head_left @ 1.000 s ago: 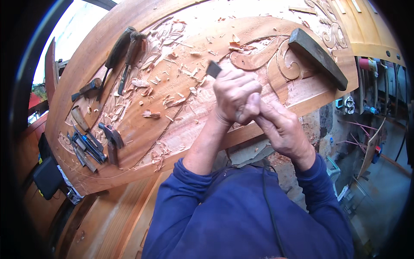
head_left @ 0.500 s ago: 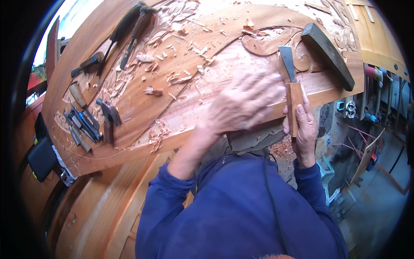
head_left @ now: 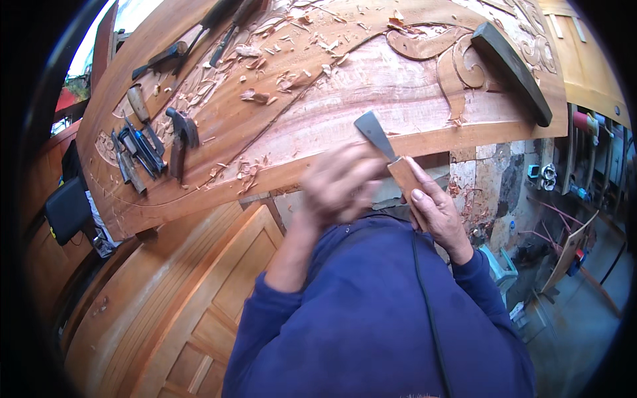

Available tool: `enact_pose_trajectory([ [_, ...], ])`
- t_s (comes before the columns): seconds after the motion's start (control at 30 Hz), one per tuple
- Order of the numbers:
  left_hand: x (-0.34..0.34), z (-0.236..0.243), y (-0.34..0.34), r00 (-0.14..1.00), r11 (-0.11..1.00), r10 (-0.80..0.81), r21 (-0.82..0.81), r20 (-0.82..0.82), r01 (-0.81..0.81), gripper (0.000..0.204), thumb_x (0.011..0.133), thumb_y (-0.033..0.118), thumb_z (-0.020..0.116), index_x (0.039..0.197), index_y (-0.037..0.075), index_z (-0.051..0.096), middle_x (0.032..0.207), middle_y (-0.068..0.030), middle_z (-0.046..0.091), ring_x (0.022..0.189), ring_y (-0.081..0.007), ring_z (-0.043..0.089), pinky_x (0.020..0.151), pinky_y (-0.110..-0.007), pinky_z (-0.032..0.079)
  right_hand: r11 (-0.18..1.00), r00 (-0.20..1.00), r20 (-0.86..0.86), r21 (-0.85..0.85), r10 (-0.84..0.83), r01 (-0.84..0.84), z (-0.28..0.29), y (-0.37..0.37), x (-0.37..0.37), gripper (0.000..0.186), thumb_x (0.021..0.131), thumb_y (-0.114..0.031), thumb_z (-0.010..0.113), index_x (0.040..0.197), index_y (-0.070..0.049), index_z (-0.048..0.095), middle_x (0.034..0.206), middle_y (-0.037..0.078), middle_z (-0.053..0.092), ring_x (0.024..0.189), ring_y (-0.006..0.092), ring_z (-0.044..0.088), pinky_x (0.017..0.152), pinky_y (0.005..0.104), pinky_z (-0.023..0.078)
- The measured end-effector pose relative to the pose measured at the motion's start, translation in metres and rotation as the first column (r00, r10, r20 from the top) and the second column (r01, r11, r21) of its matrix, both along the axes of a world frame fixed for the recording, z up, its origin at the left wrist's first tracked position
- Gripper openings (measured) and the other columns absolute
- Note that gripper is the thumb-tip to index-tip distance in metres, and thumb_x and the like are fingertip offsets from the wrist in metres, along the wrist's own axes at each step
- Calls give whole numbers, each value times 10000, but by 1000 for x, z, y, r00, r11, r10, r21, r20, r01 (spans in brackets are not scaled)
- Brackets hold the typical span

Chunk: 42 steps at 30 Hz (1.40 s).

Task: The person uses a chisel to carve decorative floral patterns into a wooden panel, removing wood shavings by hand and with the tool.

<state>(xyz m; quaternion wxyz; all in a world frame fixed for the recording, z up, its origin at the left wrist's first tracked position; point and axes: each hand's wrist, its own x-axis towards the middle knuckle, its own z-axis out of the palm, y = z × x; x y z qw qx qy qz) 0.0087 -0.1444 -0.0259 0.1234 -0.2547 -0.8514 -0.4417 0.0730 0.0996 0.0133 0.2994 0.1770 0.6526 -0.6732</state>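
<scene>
My right hand (head_left: pixel 441 215) is closed round the wooden handle of a flared-blade chisel (head_left: pixel 375 134). The blade points up and to the left, over the near edge of a carved wooden panel (head_left: pixel 312 136). Smeared by motion, my left hand (head_left: pixel 338 187) is beside the chisel, just off the panel's near edge; its fingers cannot be made out. Raised scrollwork (head_left: pixel 453 73) stands on the right part of the panel. A long dark block (head_left: pixel 512 74) lies across it there.
A claw hammer (head_left: pixel 180 142) and a cluster of carving tools (head_left: pixel 141 151) lie on the panel's left end. More long-handled tools (head_left: pixel 229 36) lie at the far left among wood shavings (head_left: pixel 255 96). Panelled doors (head_left: pixel 219 298) lean below the panel. A pale blue chair (head_left: pixel 499 268) stands at right.
My right hand has come down and left, tilting the chisel leftward. My left hand has moved off the panel toward my body. Fewer shavings show on the pale middle strip.
</scene>
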Motion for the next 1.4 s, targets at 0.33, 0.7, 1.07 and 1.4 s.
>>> enact_pose_trajectory([
  [0.33, -11, -29, 61, 864, 861, -500, 138, 63, 489, 263, 922, 305, 638, 743, 113, 648, 703, -95, 597, 671, -299, 607, 645, -440, 496, 971, 973, 47, -71, -224, 227, 19, -39, 49, 357, 1153, -220, 474, 1450, -45, 568, 878, 34, 662, 533, 71, 548, 449, 222, 413],
  [0.7, -30, -41, 52, 796, 806, -584, 225, 157, 547, 358, 922, 338, 550, 663, 94, 589, 620, -152, 575, 620, -367, 603, 647, -475, 478, 939, 938, 25, 14, -345, 345, 33, -81, 37, 418, 1150, -260, 473, 1511, -55, 522, 878, 61, 659, 523, 91, 569, 440, 238, 430],
  [1.07, -22, -36, 54, 816, 836, -542, 225, 202, 500, 328, 903, 310, 560, 652, 100, 582, 606, -159, 562, 612, -363, 617, 601, -469, 480, 932, 934, -51, 64, -353, 356, 28, -82, 34, 384, 1129, -247, 483, 1396, -2, 609, 868, 76, 681, 485, 98, 559, 412, 247, 397],
  [1.4, -69, -47, 68, 801, 831, -557, 129, 221, 542, 397, 904, 373, 598, 624, 110, 697, 579, -169, 625, 528, -353, 637, 538, -466, 508, 886, 885, -68, 26, -460, 463, 9, -85, 12, 442, 1132, -239, 471, 1507, -15, 534, 884, 85, 685, 511, 112, 570, 430, 242, 428],
])
